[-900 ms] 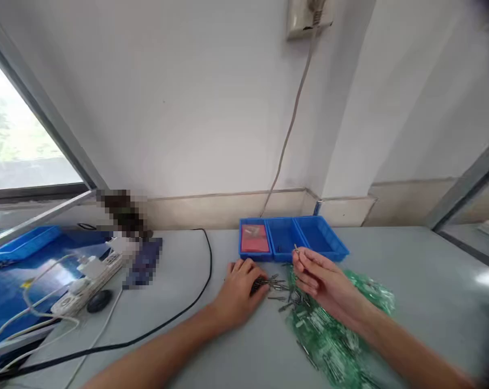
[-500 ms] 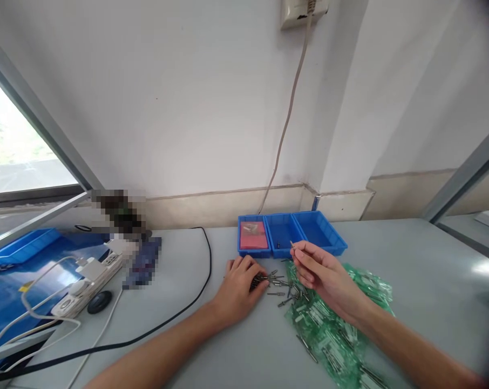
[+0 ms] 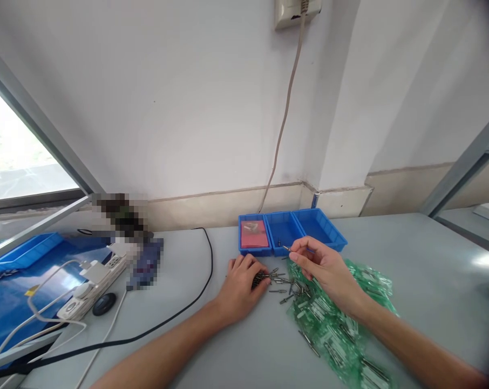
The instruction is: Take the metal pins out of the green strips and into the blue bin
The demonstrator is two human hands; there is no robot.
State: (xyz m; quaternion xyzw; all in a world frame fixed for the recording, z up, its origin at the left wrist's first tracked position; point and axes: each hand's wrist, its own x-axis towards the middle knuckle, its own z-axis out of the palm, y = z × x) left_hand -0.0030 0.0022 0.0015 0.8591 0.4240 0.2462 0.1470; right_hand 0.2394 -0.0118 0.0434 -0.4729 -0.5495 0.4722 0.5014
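My right hand (image 3: pixel 323 270) pinches a slim, silvery metal pin (image 3: pixel 286 248) near three blue rectangular plastic trays (image 3: pixel 284 227); my left hand (image 3: pixel 242 282) curls around loose grey metal pins (image 3: pixel 259 279), grip unclear to me.

Daylt fr. L window (image 3: pixel 18 148), R glare

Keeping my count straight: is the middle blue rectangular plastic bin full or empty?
Neither: the middle blue plastic bin shows at least one small dark metal piece near its front, with blue floor behind.
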